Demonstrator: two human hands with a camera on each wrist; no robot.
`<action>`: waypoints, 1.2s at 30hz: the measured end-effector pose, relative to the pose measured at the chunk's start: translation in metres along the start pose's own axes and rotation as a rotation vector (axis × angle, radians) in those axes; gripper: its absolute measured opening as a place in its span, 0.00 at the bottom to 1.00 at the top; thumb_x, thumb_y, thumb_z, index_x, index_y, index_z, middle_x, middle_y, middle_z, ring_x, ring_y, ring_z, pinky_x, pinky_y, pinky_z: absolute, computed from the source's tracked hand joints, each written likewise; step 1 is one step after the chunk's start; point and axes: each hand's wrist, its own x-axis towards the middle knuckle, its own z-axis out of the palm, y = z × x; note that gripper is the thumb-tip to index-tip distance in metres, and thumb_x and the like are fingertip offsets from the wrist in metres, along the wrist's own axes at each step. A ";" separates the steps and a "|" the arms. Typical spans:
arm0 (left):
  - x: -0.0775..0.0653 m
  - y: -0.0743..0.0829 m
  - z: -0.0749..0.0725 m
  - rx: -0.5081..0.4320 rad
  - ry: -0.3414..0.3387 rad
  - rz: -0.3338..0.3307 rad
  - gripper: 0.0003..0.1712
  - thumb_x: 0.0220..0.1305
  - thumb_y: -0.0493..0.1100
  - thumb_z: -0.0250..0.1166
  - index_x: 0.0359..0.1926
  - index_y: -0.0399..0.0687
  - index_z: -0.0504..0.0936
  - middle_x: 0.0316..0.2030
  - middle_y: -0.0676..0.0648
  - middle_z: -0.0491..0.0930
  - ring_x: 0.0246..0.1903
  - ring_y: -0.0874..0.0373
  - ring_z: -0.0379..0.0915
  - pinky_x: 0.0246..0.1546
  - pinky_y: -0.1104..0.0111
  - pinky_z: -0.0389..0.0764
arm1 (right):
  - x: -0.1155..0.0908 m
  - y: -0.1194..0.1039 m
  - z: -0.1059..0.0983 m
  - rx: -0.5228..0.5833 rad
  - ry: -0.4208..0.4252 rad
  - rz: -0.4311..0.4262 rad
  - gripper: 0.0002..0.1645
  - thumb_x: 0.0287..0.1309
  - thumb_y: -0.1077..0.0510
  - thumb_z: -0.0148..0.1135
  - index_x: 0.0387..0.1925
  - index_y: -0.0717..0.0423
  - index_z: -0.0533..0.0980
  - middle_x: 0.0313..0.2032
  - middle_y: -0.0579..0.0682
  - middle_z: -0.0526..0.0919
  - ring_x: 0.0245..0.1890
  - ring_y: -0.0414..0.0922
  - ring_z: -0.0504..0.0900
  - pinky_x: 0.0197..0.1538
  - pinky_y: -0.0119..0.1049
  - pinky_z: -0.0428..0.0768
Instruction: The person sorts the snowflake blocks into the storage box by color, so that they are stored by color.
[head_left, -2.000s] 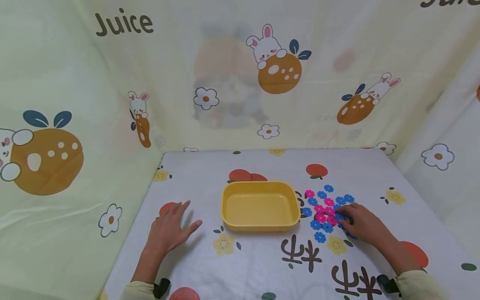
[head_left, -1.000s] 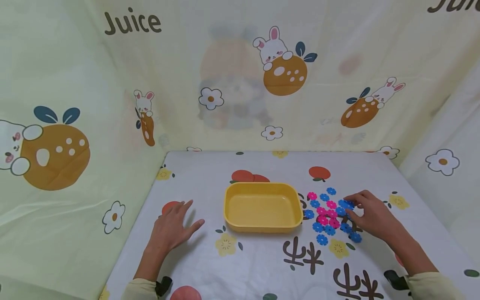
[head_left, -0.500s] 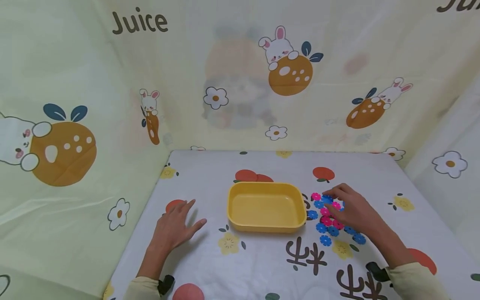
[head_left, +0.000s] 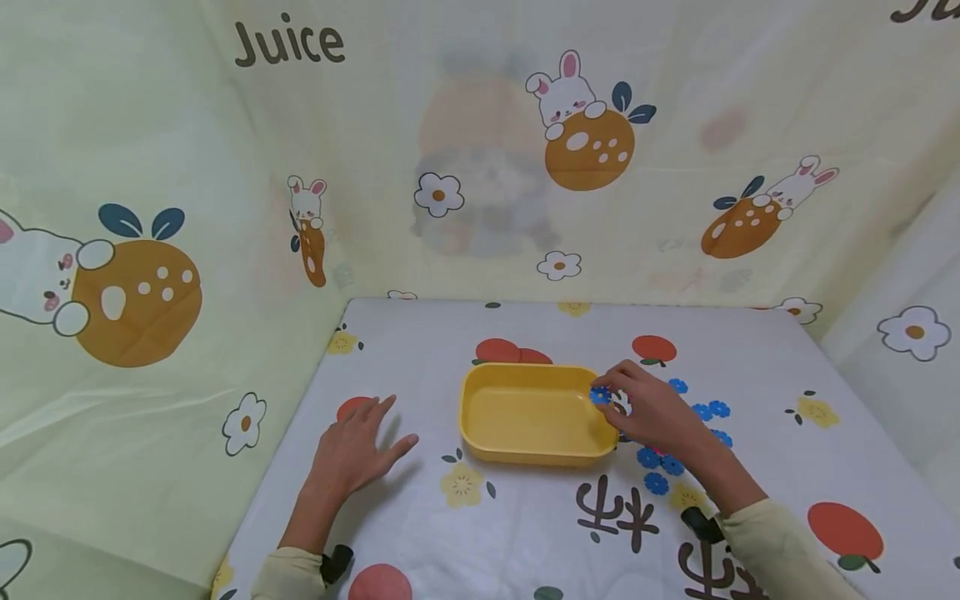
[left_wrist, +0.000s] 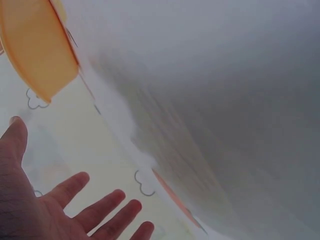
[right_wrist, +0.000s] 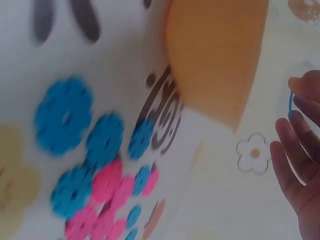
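Between thumb and fingers, my right hand (head_left: 651, 406) pinches a blue flower-shaped disc (head_left: 600, 395) at the right rim of the yellow tray (head_left: 536, 457). In the right wrist view that disc (right_wrist: 291, 104) is seen edge-on between the fingertips. More blue flower-shaped discs (right_wrist: 64, 116) and pink ones (right_wrist: 107, 182) lie loose on the cloth right of the tray. My right hand and forearm cover part of them in the head view. Left of the tray, my left hand (head_left: 356, 450) has its fingers spread and holds nothing.
A white tablecloth (head_left: 420, 550) printed with fruit, flowers and lettering covers the table. Pale curtains (head_left: 480, 242) with rabbit prints close in the back and both sides. The tray walls are low, and no discs show inside it.
My right hand went over the spread discs, took a blue one near their far side, and moved left with it to the tray's rim. My left hand stayed in place.
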 end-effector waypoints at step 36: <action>0.000 0.000 0.001 -0.009 0.030 0.013 0.50 0.69 0.79 0.58 0.78 0.52 0.74 0.73 0.37 0.75 0.68 0.38 0.77 0.57 0.39 0.82 | 0.069 -0.092 0.056 0.039 -0.092 -0.242 0.20 0.61 0.54 0.80 0.54 0.50 0.86 0.49 0.46 0.83 0.45 0.45 0.85 0.50 0.37 0.87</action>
